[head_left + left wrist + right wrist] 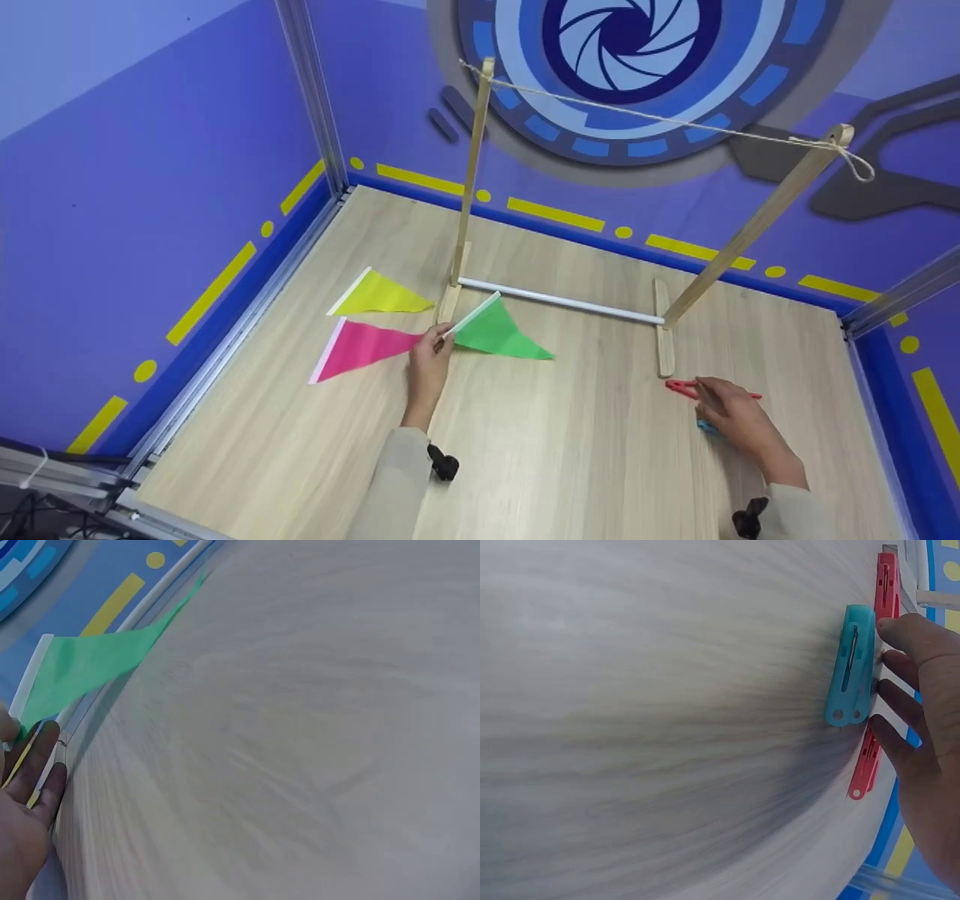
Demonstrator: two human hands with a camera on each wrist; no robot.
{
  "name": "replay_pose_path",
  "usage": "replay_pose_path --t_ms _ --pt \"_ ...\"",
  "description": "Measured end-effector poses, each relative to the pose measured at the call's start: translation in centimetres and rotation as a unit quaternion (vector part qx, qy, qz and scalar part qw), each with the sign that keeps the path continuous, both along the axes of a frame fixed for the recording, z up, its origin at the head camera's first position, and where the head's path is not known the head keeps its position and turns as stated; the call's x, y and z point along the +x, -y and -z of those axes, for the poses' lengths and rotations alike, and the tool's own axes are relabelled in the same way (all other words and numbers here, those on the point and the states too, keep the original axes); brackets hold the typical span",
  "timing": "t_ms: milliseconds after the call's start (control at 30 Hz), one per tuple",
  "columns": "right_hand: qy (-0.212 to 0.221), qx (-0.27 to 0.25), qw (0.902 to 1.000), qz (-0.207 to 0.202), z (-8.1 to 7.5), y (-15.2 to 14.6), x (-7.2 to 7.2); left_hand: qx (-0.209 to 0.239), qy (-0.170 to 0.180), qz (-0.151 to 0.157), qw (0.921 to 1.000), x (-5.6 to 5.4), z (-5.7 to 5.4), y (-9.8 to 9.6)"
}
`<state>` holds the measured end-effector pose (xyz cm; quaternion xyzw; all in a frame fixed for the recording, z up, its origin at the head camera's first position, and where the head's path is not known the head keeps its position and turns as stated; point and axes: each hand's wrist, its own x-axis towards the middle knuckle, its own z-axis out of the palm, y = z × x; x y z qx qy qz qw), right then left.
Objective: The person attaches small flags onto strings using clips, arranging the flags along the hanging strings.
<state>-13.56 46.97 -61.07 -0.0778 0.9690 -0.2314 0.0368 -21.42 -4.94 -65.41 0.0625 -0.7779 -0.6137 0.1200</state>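
My left hand (430, 361) pinches the lower end of the white edge strip of a green pennant (499, 330), whose pointed end trails right. In the left wrist view the green pennant (86, 667) slopes up from the fingertips. Beside that hand lie a pink pennant (364, 349) and, farther back, a yellow pennant (382, 294). My right hand (739, 420) is over several clothespins, its fingers loosely spread. The thumb tip is at the end of a red clothespin (886, 585); a turquoise clothespin (850, 664) and another red clothespin (865, 765) lie alongside.
A wooden frame stands at the back, with a left post (474, 165), a right post (757, 225) and a white bar (559, 300) low between them. A string (645, 115) runs between the post tops. Walls with printed patterns enclose the wooden table (555, 442).
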Motion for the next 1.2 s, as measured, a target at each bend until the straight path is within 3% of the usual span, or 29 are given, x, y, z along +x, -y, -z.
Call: replay_pose_path --t_ms 333,567,833,1200 --pt "-0.021 -0.006 0.9998 -0.003 0.4 0.1 0.0 0.015 0.007 -0.029 0.9994 -0.5 -0.4 -0.4" --pt "-0.023 0.002 0.9996 0.014 0.7 0.4 -0.1 -0.017 0.03 -0.054 0.998 -0.8 -0.5 -0.6" --pt "0.003 -0.005 0.9996 0.029 0.6 0.4 0.0 -0.018 0.033 -0.015 0.9992 -0.8 -0.5 -0.4" --pt "0.003 0.008 0.9994 0.032 0.4 0.5 -0.4 0.001 0.032 0.005 0.9995 -1.2 -0.9 -0.4"
